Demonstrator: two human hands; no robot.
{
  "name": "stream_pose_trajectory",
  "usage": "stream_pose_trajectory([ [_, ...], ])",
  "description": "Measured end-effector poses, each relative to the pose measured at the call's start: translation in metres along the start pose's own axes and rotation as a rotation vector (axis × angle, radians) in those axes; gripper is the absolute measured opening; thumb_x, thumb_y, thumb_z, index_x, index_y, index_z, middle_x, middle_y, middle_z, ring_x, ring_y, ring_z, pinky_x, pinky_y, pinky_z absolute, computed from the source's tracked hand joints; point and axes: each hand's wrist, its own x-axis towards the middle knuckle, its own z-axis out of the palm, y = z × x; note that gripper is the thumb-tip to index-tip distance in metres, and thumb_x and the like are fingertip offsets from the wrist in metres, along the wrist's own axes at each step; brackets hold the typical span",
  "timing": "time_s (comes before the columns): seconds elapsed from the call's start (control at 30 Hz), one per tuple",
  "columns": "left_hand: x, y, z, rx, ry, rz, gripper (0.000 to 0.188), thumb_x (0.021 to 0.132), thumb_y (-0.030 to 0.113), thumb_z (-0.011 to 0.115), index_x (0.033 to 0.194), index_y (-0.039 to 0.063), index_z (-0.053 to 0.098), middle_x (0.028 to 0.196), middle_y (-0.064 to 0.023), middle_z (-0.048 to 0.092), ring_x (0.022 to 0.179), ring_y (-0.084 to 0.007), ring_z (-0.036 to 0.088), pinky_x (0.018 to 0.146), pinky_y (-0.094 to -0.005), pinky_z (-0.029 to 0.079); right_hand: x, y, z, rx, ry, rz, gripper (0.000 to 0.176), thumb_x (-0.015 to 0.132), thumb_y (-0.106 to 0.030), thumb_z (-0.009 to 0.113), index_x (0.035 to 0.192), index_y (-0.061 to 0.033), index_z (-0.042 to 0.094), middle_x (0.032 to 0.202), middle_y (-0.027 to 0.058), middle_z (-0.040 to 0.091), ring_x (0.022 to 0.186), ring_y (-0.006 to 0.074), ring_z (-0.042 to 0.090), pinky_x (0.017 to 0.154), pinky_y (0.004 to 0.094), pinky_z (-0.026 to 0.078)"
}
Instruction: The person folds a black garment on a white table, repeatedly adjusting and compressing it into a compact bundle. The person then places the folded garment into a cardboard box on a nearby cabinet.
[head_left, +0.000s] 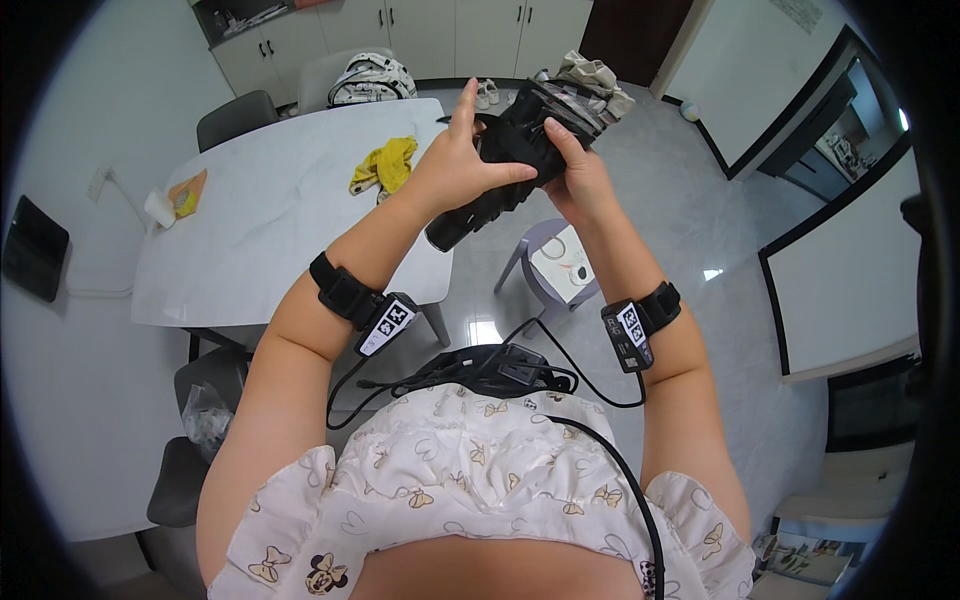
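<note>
A black bundle that looks like a folded umbrella (517, 142) is held up in front of me, tilted. Its dark cylindrical handle (450, 229) points down to the left, and thin rib-like parts show at its upper right end. My right hand (581, 176) grips the bundle from the right, thumb on top. On the left side, my left hand (469, 161) lays its thumb across the black fabric with the index finger stretched upward; its other fingers are mostly hidden. A dark strap or flap (480, 120) shows beside that index finger. Beige cloth (596, 75) appears at the bundle's far end.
A white marble-look table (277, 217) at the left bears a yellow cloth (386, 165) and a small orange-brown packet (187, 195). Below my hands stands a purple-grey stool (525, 247) with a white box (564, 262). Black cables (600, 401) loop from my forearm devices to a waist pouch (487, 367).
</note>
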Motion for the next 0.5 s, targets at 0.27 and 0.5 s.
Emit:
stream_pose_trajectory([
  [0.27, 0.016, -0.025, 0.006, -0.352, 0.126, 0.051, 0.048, 0.070, 0.023, 0.076, 0.108, 0.000, 0.058, 0.099, -0.0089, 0.063, 0.091, -0.0181, 0.060, 0.078, -0.0265, 0.047, -0.001, 0.003, 0.002, -0.117, 0.175, 0.076, 0.034, 0.080, -0.026, 0.067, 0.105, -0.0045, 0.057, 0.092, 0.0045, 0.063, 0.077, 0.0139, 0.062, 0.063, 0.0278, 0.050],
  [0.5, 0.021, -0.032, -0.023, -0.072, 0.050, 0.034, 0.021, 0.075, 0.020, 0.070, 0.081, 0.000, 0.065, 0.073, -0.0043, 0.064, 0.065, -0.0107, 0.057, 0.061, -0.0235, 0.044, 0.000, 0.002, -0.004, -0.236, 0.266, 0.065, 0.036, 0.078, -0.030, 0.068, 0.104, -0.0069, 0.057, 0.093, 0.0035, 0.063, 0.082, 0.0149, 0.062, 0.068, 0.0316, 0.050],
])
